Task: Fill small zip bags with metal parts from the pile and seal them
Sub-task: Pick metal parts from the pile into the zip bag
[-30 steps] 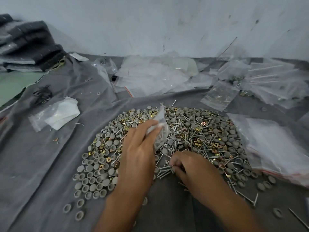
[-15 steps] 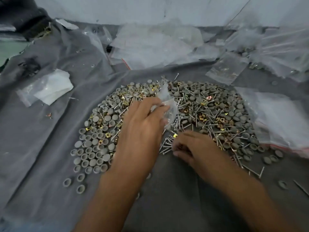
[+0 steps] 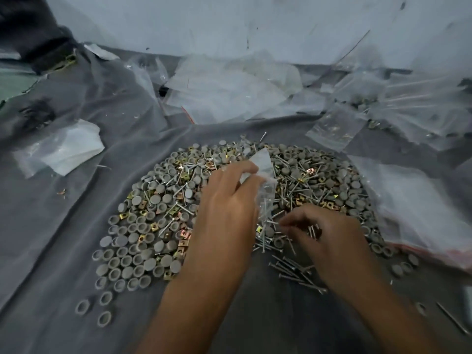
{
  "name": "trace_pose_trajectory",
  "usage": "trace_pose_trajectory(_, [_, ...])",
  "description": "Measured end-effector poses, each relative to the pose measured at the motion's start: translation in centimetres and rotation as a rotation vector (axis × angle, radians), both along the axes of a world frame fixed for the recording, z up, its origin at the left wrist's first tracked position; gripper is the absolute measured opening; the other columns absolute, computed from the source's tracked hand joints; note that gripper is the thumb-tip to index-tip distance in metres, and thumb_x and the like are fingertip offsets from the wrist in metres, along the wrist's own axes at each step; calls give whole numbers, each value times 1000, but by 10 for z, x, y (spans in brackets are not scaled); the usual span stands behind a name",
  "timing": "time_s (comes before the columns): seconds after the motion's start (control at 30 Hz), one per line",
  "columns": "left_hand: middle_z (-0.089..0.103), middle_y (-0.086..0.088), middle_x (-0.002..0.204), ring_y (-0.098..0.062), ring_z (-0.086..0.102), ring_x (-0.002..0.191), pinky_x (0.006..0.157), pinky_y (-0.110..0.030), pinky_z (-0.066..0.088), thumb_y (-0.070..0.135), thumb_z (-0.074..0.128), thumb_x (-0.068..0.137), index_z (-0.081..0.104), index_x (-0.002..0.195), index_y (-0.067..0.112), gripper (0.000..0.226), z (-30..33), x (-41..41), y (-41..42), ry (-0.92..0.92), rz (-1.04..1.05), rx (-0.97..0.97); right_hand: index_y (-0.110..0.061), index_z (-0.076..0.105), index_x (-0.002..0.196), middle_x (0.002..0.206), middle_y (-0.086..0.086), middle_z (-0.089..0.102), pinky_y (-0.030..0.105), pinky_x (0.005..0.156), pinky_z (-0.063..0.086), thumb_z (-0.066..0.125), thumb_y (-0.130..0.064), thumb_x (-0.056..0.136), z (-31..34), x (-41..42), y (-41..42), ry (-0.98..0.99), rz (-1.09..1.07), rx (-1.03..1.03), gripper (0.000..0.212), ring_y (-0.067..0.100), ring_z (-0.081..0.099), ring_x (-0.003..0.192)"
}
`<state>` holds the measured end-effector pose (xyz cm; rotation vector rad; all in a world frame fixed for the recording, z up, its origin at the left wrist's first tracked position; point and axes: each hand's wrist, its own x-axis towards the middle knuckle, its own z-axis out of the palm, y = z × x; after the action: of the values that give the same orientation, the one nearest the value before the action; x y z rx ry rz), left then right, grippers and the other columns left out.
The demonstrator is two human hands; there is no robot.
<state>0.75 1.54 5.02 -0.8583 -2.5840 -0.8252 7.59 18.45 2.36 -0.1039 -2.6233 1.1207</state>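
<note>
A pale wall (image 3: 255,24) is seen across the top of the frame, and below it a grey cloth (image 3: 76,238) is spread over the whole working surface. In the centre of the frame a pile of metal parts (image 3: 158,213) is heaped on the cloth: grey round caps, brass-coloured square nuts and thin nails. A small zip bag (image 3: 264,175) is held upright over the middle of the pile, pinched between the thumb and fingers of the left hand (image 3: 227,213); several nails can be made out inside its lower part. Just right of the bag, the right hand (image 3: 324,233) is lowered onto the pile with its fingers curled around a few nails. A folded clear bag with white contents (image 3: 63,149) is laid at the left of the frame. Loose empty clear bags (image 3: 224,90) are scattered along the upper centre and upper right, and a large clear bag with a red strip (image 3: 421,208) is laid at the right edge.
</note>
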Motion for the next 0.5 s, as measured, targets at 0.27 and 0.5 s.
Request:
trace_pose_trajectory(0.27, [54, -12, 130, -25, 53, 114, 98, -28, 47, -8, 74, 75, 63, 124, 2, 51, -16, 2, -4, 86, 11, 78, -45, 61, 128, 98, -30, 52, 17, 87, 46, 65, -36, 95, -16, -9, 3, -224, 148, 266, 35, -5, 50, 98])
trace_pose_trajectory(0.5, [52, -8, 132, -25, 52, 106, 85, -42, 46, -18, 66, 63, 62, 127, 7, 68, -15, 7, 2, 86, 31, 32, -42, 61, 125, 101, -20, 52, 26, 79, 45, 65, -38, 94, -14, -8, -9, -255, 217, 428, 31, 8, 50, 104])
